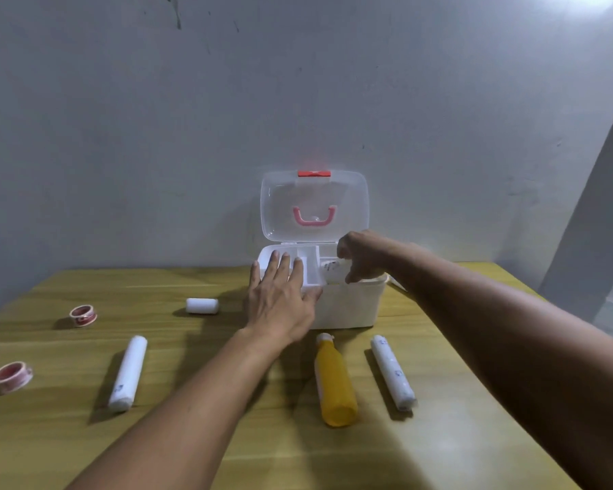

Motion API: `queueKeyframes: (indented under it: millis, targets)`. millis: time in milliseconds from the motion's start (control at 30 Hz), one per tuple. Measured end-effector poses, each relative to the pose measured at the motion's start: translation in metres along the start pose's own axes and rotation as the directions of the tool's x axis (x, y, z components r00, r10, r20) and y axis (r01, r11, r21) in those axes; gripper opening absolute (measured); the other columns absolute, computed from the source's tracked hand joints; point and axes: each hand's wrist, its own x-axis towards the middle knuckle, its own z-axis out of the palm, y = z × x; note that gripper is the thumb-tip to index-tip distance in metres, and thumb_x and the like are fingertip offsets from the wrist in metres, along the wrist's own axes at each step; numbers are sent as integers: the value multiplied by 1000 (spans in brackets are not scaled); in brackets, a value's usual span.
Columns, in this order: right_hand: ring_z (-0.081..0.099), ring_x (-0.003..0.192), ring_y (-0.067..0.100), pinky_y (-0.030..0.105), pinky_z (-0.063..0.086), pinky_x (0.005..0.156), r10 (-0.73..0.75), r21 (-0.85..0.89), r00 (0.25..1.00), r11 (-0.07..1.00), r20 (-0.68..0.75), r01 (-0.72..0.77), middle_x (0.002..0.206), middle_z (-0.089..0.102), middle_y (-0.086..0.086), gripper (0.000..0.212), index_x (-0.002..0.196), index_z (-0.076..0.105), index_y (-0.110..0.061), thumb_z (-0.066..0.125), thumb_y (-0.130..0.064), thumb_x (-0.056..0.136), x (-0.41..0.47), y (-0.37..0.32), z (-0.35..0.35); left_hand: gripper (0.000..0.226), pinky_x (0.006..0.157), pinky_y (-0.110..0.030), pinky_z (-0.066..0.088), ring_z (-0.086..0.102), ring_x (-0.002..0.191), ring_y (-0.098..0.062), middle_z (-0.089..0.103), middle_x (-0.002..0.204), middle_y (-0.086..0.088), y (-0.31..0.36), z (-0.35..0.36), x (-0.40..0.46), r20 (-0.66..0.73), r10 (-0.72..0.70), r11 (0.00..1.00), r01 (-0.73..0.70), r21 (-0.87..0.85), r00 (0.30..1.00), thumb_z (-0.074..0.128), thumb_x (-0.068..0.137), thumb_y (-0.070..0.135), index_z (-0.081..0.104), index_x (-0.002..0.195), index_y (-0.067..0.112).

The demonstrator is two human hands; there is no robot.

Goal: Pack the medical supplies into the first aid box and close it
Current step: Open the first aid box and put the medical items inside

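The left hand (280,298) lies flat, fingers spread, on the open white plastic box (347,305); the right hand (361,256) pinches a white bottle (333,270). Its long axis tilts far-left inside the box.

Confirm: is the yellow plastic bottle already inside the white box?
No, the yellow plastic bottle lies on the wooden table before the white box.

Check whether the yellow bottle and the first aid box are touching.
Apart. The head view shows a strip of bare table between the yellow bottle, lying flat, and the front wall of the first aid box.

Open box (347,305) at table (227,447) rear; bottle (335,383) before it, between rolls (127,374).
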Motion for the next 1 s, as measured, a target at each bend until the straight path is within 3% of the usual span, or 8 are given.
queueKeyframes:
  millis: [100,300,533,667,800,833,900,1000]
  targets:
    - [61,103,30,36,54,90,39,63,999,997,-10,-38,117,65,12,60,119,63,-6,85,-28,68,4,0,7,64,120,-43,-4,0,150,-19,13,162,-4,-1,2,0,-3,1,1000,-1,4,1000,24,98,51,18,151,15]
    - [66,84,27,34,56,75,174,137,985,975,9,-174,96,71,14,46,101,68,0,81,-33,72,9,-1,12,64,120,-43,-5,-2,150,-19,12,162,-4,-2,4,0,-4,1,1000,-1,-4,1000,23,99,50,16,152,15]
    - [63,105,30,39,53,94,129,152,991,980,25,-132,116,66,16,47,117,64,1,77,-22,77,8,-6,16,65,120,-44,-4,0,150,-20,13,162,-5,-2,2,-1,7,5,1000,-5,10,1000,21,98,51,16,151,13]
    - [67,92,31,42,59,81,124,142,982,984,-141,-104,104,69,18,28,109,64,1,64,-2,82,-11,-1,-4,66,120,-44,-4,-1,150,-21,11,162,-5,-3,1,1,28,8,1000,-8,1,1000,24,98,51,14,152,13]
    - [67,77,28,37,58,68,61,170,924,985,-378,4,87,72,11,12,91,69,-7,66,-7,79,-60,-9,-25,67,120,-41,1,6,149,-23,16,161,-8,-7,-1,1,3,30,996,-30,-83,1000,33,98,47,17,150,9]
    - [69,71,26,33,58,61,73,230,940,973,-334,6,81,72,10,7,87,69,-7,67,-9,81,-74,-14,-26,66,120,-40,4,9,149,-24,20,160,-8,-9,-1,1,-24,27,991,-30,-131,999,38,97,45,22,149,8]
    - [72,63,24,31,60,52,127,398,991,912,-46,-98,76,73,12,14,87,68,-3,71,-16,83,-99,-26,-23,61,119,-40,9,14,148,-26,30,156,-10,-13,0,1,-87,23,976,-41,-215,996,48,95,41,35,144,7]
    - [74,66,26,36,62,56,119,467,938,842,327,-270,83,75,18,43,96,66,7,75,-32,81,-115,-42,-6,51,118,-45,14,23,146,-27,41,150,-11,-16,0,-4,-157,47,969,-84,-234,986,55,92,34,50,135,7]
